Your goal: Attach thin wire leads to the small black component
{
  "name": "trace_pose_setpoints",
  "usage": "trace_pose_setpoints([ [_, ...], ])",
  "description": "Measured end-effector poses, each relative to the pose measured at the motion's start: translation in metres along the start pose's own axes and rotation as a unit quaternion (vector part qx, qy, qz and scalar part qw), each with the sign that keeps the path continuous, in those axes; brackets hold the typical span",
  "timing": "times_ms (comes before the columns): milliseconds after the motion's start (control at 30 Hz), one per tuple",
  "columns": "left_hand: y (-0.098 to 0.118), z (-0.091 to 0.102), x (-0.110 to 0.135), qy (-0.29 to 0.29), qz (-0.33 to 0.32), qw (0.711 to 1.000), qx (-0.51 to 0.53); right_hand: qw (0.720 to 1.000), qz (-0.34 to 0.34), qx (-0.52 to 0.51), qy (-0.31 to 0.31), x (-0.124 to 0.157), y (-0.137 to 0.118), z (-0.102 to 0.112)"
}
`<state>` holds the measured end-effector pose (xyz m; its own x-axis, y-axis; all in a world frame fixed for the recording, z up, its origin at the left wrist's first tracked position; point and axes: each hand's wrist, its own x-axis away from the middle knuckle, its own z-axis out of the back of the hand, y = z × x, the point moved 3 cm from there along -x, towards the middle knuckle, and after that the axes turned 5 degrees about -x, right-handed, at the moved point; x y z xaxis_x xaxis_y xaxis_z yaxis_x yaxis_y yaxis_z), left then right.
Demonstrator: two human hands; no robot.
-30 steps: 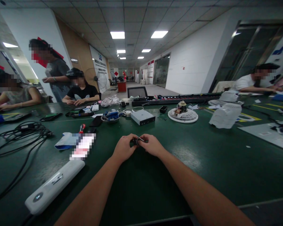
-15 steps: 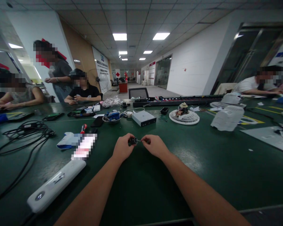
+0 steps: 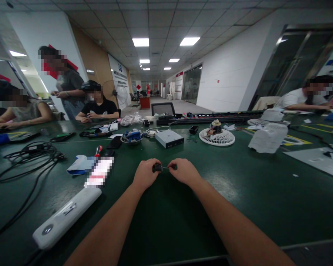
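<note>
while a bowl holds blue parts, left hand pinches a black part, right hand its wire.

Small dark part mostly hidden in left hand, too small to identify

The dark green table spreads out under your arms. Left of your left hand and nearer to you lies a long white power strip. Farther left is a tangle of black cables. Beyond that hand sit a red-handled screwdriver, a black phone and a bowl. Ahead of both hands lies a grey box. Beyond your right hand are a white fan grille and a white plastic cover.
</note>
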<state>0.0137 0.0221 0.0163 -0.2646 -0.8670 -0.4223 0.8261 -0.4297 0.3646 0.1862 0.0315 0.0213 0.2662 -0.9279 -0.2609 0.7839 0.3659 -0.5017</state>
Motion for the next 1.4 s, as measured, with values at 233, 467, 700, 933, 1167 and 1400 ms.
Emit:
trace_pose_setpoints([
  [233, -0.003, -0.001, -0.001, 0.003, -0.005, 1.000, 0.004, 0.998, 0.018, -0.052, -0.009, 0.000, -0.002, -0.002],
  [467, -0.003, -0.003, -0.001, 0.002, 0.001, 1.000, 0.007, 1.000, -0.010, -0.014, 0.001, 0.002, -0.005, -0.004],
  [700, -0.004, -0.002, -0.001, 0.030, 0.001, 1.000, 0.003, 0.982, -0.093, -0.158, -0.038, -0.004, 0.003, -0.013],
  [933, -0.002, -0.005, -0.002, 0.023, -0.017, 0.999, -0.013, 0.983, -0.122, -0.131, -0.038, -0.005, 0.009, -0.018],
  [1167, 0.000, -0.002, -0.001, 0.029, -0.023, 0.999, -0.026, 0.973, -0.120, -0.149, -0.128, 0.000, 0.004, -0.015],
  [1400, 0.000, -0.002, -0.001, 0.037, -0.030, 0.999, -0.022, 0.999, -0.035, -0.009, -0.035, 0.000, -0.002, -0.006],
])
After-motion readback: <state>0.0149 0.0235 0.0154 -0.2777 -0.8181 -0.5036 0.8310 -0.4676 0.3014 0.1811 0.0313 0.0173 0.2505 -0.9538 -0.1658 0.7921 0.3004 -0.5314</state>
